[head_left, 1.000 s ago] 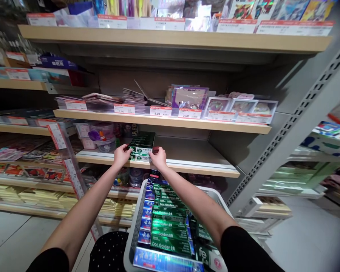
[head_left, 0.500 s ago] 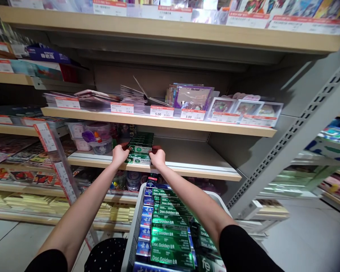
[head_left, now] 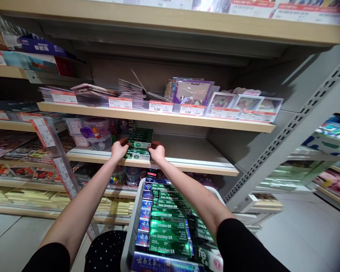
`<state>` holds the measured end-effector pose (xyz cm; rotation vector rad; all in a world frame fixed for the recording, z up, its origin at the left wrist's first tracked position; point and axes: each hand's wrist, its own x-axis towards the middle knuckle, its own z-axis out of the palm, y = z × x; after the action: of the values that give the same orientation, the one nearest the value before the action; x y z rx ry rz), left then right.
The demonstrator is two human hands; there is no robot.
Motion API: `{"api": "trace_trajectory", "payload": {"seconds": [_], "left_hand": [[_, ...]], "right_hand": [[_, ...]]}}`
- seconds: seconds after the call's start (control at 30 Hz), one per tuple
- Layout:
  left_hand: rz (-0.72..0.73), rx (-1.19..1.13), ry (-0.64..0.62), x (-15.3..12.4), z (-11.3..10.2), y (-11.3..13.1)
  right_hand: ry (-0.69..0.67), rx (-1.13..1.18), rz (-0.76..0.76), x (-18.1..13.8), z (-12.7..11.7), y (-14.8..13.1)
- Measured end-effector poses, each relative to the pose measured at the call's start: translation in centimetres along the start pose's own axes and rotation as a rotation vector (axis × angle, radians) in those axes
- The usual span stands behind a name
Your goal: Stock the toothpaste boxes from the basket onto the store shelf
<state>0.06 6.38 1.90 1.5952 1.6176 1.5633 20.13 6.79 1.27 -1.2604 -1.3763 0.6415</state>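
Observation:
Green toothpaste boxes (head_left: 140, 145) stand in a stacked row on the lower shelf (head_left: 184, 162), running back from its front edge. My left hand (head_left: 119, 149) grips the left side of the row, with its thumb at the front and its other fingers partly hidden. On the opposite side, my right hand (head_left: 156, 152) presses against the right ends of the boxes. Below my arms is a grey basket (head_left: 130, 226) filled with more green toothpaste boxes (head_left: 168, 230) and blue boxes (head_left: 144, 226).
Clear plastic tubs (head_left: 98, 132) stand left of the toothpaste row. The shelf above (head_left: 158, 118) carries thin packets, a purple-framed pack (head_left: 194, 92) and small clear cases (head_left: 248, 105). A slotted metal upright (head_left: 289, 124) rises at the right. Price-tag strips (head_left: 44, 132) jut out at the left.
The camera view has shifted slightly, so the shelves and basket sit a little higher in the picture. Both hands stay at the sides of the toothpaste boxes, with little visible movement.

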Motion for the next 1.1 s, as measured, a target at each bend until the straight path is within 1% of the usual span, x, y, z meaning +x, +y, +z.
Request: {"api": "trace_trajectory", "payload": {"seconds": [0.07, 0.13, 0.2, 0.3, 0.37, 0.47, 0.53, 0.6, 0.67, 0.73, 0.83, 0.97, 1.1], "left_hand": [[-0.030, -0.106, 0.047, -0.7, -0.1, 0.3], [-0.033, -0.215, 0.120, -2.1, -0.3, 0.7], [0.001, -0.283, 0.176, -4.1, -0.8, 1.2], [0.041, -0.304, 0.182, -8.2, -1.6, 1.8], [0.033, -0.309, 0.150, -11.7, -2.0, 2.2], [-0.020, -0.326, 0.044, -17.5, -2.1, 2.8], [-0.109, -0.337, -0.101, -21.3, -2.0, 3.0], [-0.172, -0.377, -0.231, -24.6, -1.9, 3.0], [-0.213, -0.433, -0.313, -27.0, -1.7, 3.0], [-0.246, -0.479, -0.346, -28.6, -1.6, 3.1], [-0.276, -0.504, -0.396, -29.9, -1.2, 3.2], [-0.244, -0.472, -0.480, -30.4, -0.7, 2.9], [-0.243, -0.446, -0.557, -30.8, -0.6, 2.6]], "right_hand": [[0.006, 0.031, 0.001, -0.5, -0.8, -0.3], [0.023, 0.088, 0.006, -1.5, -2.0, -0.5], [0.028, 0.188, 0.011, -2.9, -3.7, -0.6], [-0.007, 0.348, -0.010, -5.8, -6.8, -0.6], [-0.027, 0.422, -0.030, -8.1, -9.2, -0.7], [-0.010, 0.463, -0.042, -12.3, -13.1, -1.0], [0.015, 0.416, -0.033, -15.6, -15.5, -0.9], [0.045, 0.307, -0.021, -18.9, -17.5, -0.4], [0.074, 0.198, -0.023, -22.0, -18.9, 0.7], [0.066, 0.093, -0.042, -24.4, -19.7, 2.0], [-0.005, 0.010, -0.054, -26.2, -20.0, 3.5], [-0.069, -0.002, -0.035, -26.6, -19.9, 3.9], [-0.108, -0.106, -0.036, -27.0, -19.8, 3.9]]}}
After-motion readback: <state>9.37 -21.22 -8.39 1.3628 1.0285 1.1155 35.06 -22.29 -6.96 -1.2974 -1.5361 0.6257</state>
